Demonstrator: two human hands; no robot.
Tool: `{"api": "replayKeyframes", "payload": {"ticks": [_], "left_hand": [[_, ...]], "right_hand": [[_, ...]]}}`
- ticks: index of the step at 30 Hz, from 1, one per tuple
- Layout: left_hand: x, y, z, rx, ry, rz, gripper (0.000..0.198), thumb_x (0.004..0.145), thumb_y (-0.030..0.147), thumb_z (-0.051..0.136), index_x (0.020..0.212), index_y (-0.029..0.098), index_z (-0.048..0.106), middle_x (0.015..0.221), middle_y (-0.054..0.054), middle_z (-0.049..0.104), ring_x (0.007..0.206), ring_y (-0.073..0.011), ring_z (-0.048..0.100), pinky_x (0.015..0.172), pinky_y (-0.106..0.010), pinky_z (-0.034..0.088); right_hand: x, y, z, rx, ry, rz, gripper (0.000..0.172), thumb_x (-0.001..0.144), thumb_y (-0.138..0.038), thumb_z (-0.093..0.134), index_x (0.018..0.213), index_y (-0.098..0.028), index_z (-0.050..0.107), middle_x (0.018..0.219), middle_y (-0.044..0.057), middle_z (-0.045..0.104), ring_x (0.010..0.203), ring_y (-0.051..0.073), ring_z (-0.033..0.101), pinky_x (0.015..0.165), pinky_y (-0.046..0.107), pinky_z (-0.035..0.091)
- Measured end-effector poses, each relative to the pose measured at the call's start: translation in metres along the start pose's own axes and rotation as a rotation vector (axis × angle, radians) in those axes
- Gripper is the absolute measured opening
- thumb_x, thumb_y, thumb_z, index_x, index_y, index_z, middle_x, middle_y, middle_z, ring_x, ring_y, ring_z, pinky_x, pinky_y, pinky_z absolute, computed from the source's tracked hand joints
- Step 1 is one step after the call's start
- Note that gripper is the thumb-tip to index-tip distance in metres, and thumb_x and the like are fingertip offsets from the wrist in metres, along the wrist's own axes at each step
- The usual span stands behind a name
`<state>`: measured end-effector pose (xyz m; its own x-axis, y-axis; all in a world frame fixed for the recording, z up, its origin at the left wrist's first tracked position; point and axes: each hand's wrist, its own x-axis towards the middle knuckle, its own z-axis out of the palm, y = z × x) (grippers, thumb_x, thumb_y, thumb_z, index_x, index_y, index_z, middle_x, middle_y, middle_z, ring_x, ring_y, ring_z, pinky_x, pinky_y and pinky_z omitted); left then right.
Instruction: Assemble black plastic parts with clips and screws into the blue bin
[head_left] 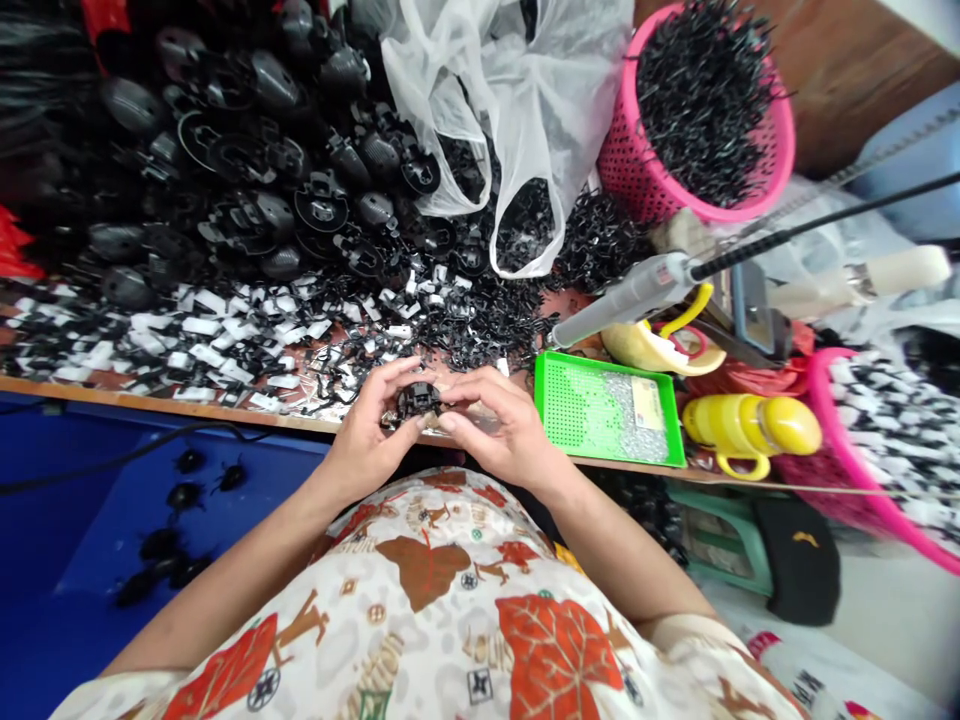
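While the bench (161,402) spreads beyond a shirt (427,565) lettered "LOUIS", here's a green tray (574,395), its label (646,405) too small to read; beside it, left hand (371,435) and right hand (517,428) pinch a black part (418,400) at the bench's edge.

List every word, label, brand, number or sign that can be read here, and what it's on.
"LOUI", ending unclear: shirt.
Other shirt lettering: too distorted to read surely.
Bag, lower right: red and black print, too blurred.
Label on grey tool: too small.
Card in green tray: too small.
Orange mark on black item: too blurred.
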<state>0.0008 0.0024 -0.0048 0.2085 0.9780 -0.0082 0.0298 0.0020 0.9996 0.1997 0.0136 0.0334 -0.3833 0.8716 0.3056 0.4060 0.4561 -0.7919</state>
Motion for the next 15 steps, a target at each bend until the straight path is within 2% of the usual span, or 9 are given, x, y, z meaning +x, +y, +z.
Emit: {"api": "replayKeyframes", "payload": {"ticks": [2, 4, 6, 9, 11, 12, 14, 15], "left_hand": [[-0.002, 0.003, -0.002, 0.053, -0.018, 0.029, 0.064, 0.084, 0.027, 0.074, 0.143, 0.024, 0.05, 0.137, -0.012, 0.064, 0.131, -0.0274, 0.059, 0.117, -0.044, 0.04], [-0.003, 0.007, -0.004, 0.121, -0.035, 0.044, 0.06, 0.083, 0.028, 0.075, 0.139, 0.024, 0.056, 0.138, -0.011, 0.064, 0.132, -0.0287, 0.059, 0.117, -0.044, 0.041], [-0.004, 0.009, -0.005, 0.186, -0.044, 0.074, 0.055, 0.081, 0.027, 0.076, 0.134, 0.024, 0.062, 0.137, -0.011, 0.065, 0.13, -0.0292, 0.06, 0.117, -0.043, 0.042], [-0.002, 0.011, -0.004, 0.155, -0.087, 0.044, 0.054, 0.078, 0.024, 0.077, 0.13, 0.023, 0.064, 0.131, -0.01, 0.068, 0.12, -0.0277, 0.065, 0.108, -0.039, 0.049], [0.002, 0.01, -0.002, 0.037, -0.128, -0.127, 0.052, 0.077, 0.026, 0.076, 0.128, 0.023, 0.064, 0.116, -0.008, 0.072, 0.092, -0.022, 0.072, 0.083, -0.032, 0.06], [0.004, 0.01, -0.001, -0.033, -0.148, -0.248, 0.05, 0.077, 0.027, 0.075, 0.126, 0.023, 0.064, 0.105, -0.006, 0.073, 0.074, -0.018, 0.07, 0.066, -0.028, 0.059], [0.007, 0.01, 0.001, -0.177, -0.19, -0.486, 0.047, 0.075, 0.03, 0.073, 0.12, 0.022, 0.065, 0.085, -0.001, 0.069, 0.049, -0.0116, 0.058, 0.041, -0.021, 0.045], [0.008, 0.011, 0.001, -0.25, -0.219, -0.586, 0.046, 0.073, 0.03, 0.073, 0.117, 0.022, 0.065, 0.079, 0.0, 0.067, 0.044, -0.0099, 0.053, 0.036, -0.019, 0.037]], "right_hand": [[0.0, 0.0, 0.0, -0.014, -0.026, -0.041, 0.032, 0.092, -0.04, 0.07, 0.119, -0.024, 0.066, 0.114, 0.008, 0.07, 0.104, 0.019, 0.066, 0.09, 0.038, 0.059], [0.001, 0.001, 0.002, -0.046, -0.047, -0.102, 0.027, 0.094, -0.04, 0.068, 0.115, -0.024, 0.067, 0.109, 0.007, 0.071, 0.106, 0.02, 0.066, 0.092, 0.039, 0.059], [0.003, 0.005, 0.005, -0.059, -0.047, -0.144, 0.017, 0.097, -0.037, 0.064, 0.103, -0.022, 0.07, 0.097, 0.006, 0.071, 0.1, 0.019, 0.067, 0.092, 0.038, 0.058], [0.007, 0.013, 0.006, -0.009, -0.058, -0.105, 0.02, 0.097, -0.038, 0.064, 0.096, -0.02, 0.071, 0.089, 0.004, 0.071, 0.085, 0.015, 0.067, 0.082, 0.032, 0.057], [0.01, 0.018, 0.002, -0.038, -0.089, -0.051, 0.022, 0.097, -0.04, 0.063, 0.103, -0.02, 0.072, 0.093, 0.004, 0.072, 0.086, 0.015, 0.067, 0.081, 0.031, 0.056], [0.011, 0.019, -0.002, -0.095, -0.122, -0.043, 0.023, 0.098, -0.04, 0.062, 0.107, -0.021, 0.072, 0.097, 0.005, 0.072, 0.09, 0.016, 0.066, 0.083, 0.032, 0.054], [0.015, 0.017, -0.01, -0.257, -0.239, -0.078, 0.024, 0.1, -0.038, 0.058, 0.112, -0.023, 0.071, 0.104, 0.006, 0.072, 0.098, 0.019, 0.065, 0.09, 0.037, 0.051], [0.016, 0.015, -0.014, -0.33, -0.321, -0.11, 0.023, 0.101, -0.036, 0.056, 0.112, -0.023, 0.072, 0.106, 0.006, 0.071, 0.1, 0.02, 0.064, 0.091, 0.038, 0.049]]}}
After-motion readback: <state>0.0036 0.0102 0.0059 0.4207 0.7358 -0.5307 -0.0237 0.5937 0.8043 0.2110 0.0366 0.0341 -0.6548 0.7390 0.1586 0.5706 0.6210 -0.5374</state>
